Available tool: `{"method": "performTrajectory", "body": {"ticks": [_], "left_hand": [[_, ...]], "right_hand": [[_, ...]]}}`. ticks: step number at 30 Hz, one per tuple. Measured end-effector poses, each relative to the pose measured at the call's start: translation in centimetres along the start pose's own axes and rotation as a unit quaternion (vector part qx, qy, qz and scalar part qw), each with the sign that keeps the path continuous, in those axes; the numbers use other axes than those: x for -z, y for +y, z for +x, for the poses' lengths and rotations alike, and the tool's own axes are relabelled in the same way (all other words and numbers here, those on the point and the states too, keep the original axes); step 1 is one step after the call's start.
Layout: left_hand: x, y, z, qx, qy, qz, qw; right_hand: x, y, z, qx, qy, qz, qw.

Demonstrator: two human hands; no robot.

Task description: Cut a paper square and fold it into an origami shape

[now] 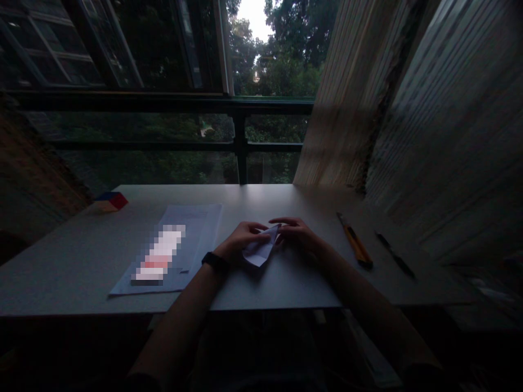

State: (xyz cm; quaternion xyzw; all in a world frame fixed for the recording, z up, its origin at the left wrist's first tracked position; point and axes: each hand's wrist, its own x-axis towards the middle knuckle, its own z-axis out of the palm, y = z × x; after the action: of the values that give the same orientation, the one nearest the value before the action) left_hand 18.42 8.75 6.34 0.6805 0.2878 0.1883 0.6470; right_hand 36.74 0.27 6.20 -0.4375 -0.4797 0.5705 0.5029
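A small folded piece of white paper (260, 252) is held just above the table between both hands, one corner pointing toward me. My left hand (244, 235) grips its left side, thumb lying over the top face. At the upper right corner, the fingers of my right hand (297, 231) pinch the paper near its tip. Creases run across the sheet; its underside is hidden. A dark watch (215, 261) sits on my left wrist.
Left of my hands lie flat paper sheets (204, 234), partly pixelated. A colored cube (112, 201) stands at the far left. On the right are a yellow utility knife (354, 241) and a dark pen (395, 255). Behind the white table (261, 198) are a window and curtains (343, 92).
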Motion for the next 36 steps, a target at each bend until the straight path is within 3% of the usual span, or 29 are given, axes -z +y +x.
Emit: {"method": "performTrajectory", "body": {"ticks": [7, 36], "left_hand": [[0.0, -0.2, 0.0, -0.002, 0.005, 0.004, 1.0], [0.1, 0.1, -0.2, -0.013, -0.03, 0.022, 0.999]], "right_hand": [[-0.6, 0.6, 0.6, 0.016, 0.071, -0.105, 0.992], [0.0, 0.8, 0.7, 0.016, 0.044, -0.123, 0.991]]}}
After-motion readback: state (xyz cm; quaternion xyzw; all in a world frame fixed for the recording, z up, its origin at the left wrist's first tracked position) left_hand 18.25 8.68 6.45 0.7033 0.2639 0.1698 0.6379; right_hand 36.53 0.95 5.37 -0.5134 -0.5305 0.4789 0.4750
